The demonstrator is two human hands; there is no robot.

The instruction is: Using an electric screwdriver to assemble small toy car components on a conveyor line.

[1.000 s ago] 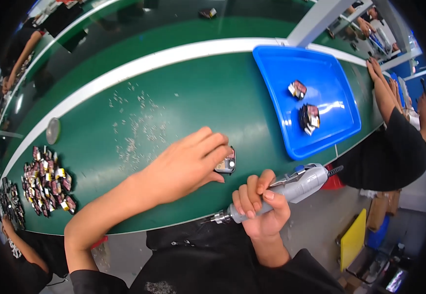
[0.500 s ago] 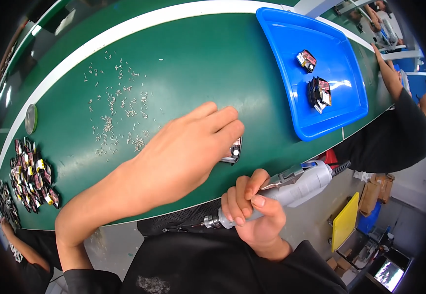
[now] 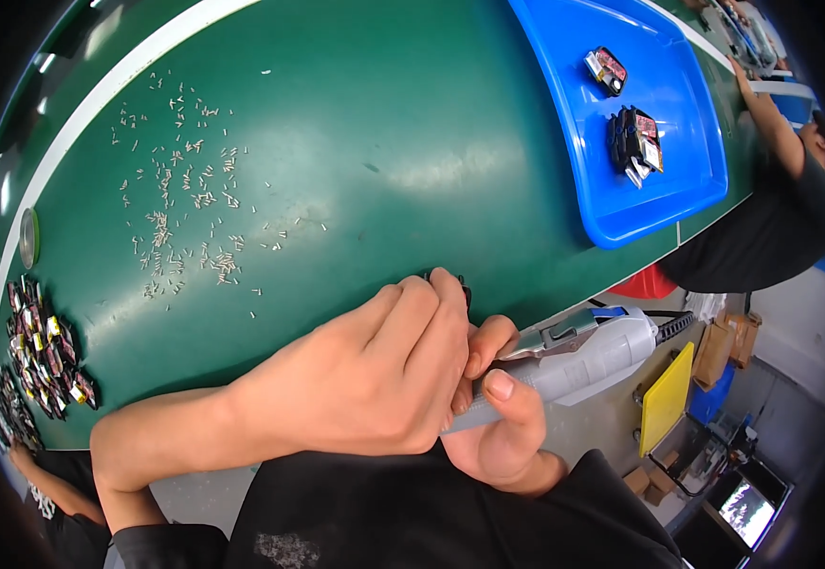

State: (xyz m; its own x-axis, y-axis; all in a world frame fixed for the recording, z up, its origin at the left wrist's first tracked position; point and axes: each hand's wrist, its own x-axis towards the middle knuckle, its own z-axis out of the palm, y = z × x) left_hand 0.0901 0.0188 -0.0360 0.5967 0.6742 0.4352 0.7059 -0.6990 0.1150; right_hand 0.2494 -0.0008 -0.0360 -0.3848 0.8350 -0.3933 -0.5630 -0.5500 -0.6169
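Observation:
My left hand [image 3: 365, 370] reaches across from the left, its fingers curled down over a small black electronic module. Only a dark edge of the module [image 3: 467, 290] shows past the fingertips, at the table's near edge; the rest is hidden. Just right of it, my right hand [image 3: 507, 412] is wrapped around a powered screwdriver [image 3: 588, 365] with a pale grey, tape-wrapped body and a metal lever. My left hand covers the screwdriver's front end and bit. The two hands overlap in this view, and I cannot tell whether they touch.
Many small metal screws or pins [image 3: 175, 190] lie scattered on the green table [image 3: 365, 123]. A heap of black modules [image 3: 45, 356] sits at left, near a round lidded tin [image 3: 29, 237]. A blue tray [image 3: 659, 204] holds several modules [image 3: 635, 142]. Co-workers' arms [image 3: 773, 128] show at both sides.
My left hand has drawn nearer to my right hand and now covers the screwdriver's tip, which was visible before. The whole view has shifted slightly.

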